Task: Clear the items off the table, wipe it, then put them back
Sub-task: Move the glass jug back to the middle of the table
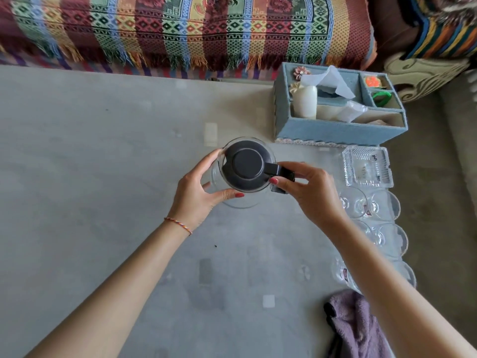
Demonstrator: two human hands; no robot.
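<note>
One head-worn wide-angle camera is looking steeply down onto the desk point(103, 156).

The camera is sitting above the person's near edge of the desk and facing forward and down, so both forearms are entering from the bottom corners and meeting near the middle, where the left hand point(198, 192) and right hand point(307, 192) are appearing close and large. The far edge is running across the upper frame, with a striped blanket point(180, 29) beyond it. The lens is bending straight lines at the borders. No second view is sharing the scene.
</note>
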